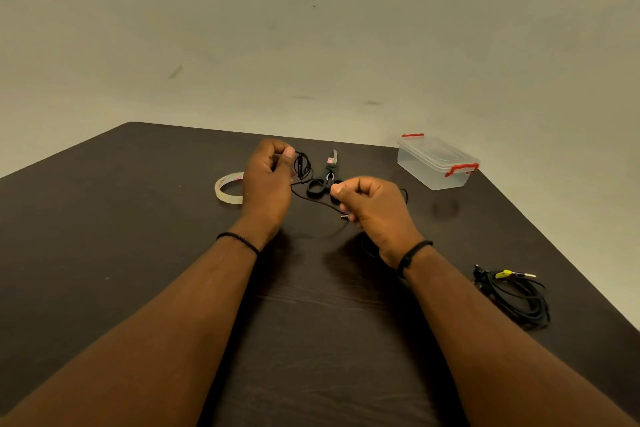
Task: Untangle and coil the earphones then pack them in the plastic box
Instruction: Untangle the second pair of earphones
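Over the desk's (138,253) middle, the left hand (266,184) pinched the earphones' (302,165) bunched loops and the right hand (374,208) pinched cord near the plug. Thin, limp and snag-prone, the cord probably handles best gripped near its ends. The closed plastic box (437,163) sat at the far right corner.

Tape roll (229,188) partly behind hand.

Red print on the tape roll (229,188) core, small pink label on the scissors (329,174), both too blurred to read
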